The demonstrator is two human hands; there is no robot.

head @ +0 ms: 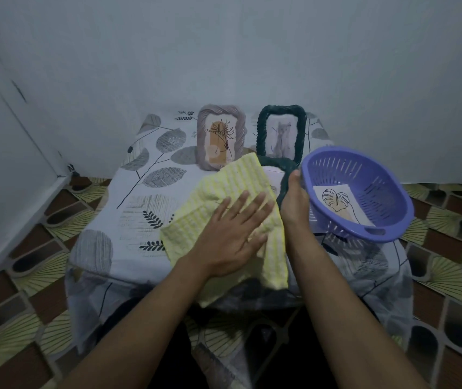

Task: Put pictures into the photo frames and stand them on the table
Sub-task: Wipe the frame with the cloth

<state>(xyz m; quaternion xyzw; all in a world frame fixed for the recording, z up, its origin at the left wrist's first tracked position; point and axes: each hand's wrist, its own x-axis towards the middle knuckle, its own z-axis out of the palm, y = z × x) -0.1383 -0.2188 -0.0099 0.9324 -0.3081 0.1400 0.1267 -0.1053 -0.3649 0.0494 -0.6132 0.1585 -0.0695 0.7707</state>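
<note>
Two frames stand at the back of the table: a mauve rope-edged frame [220, 136] with an orange plant print, and a dark green frame [281, 133] with a cat picture. A third dark green frame [279, 175] lies flat in front of them, mostly hidden under a yellow checked cloth [232, 189]. My left hand [232, 234] presses flat on the cloth with its fingers spread. My right hand [295, 200] grips the right edge of the lying frame. A leaf picture [339, 204] rests inside the purple basket [387, 217].
The table [140, 209] wears a white cloth with grey leaf prints and stands against a pale wall. The purple basket sits at its right edge, tilted toward me. Patterned floor tiles [27, 276] surround the table.
</note>
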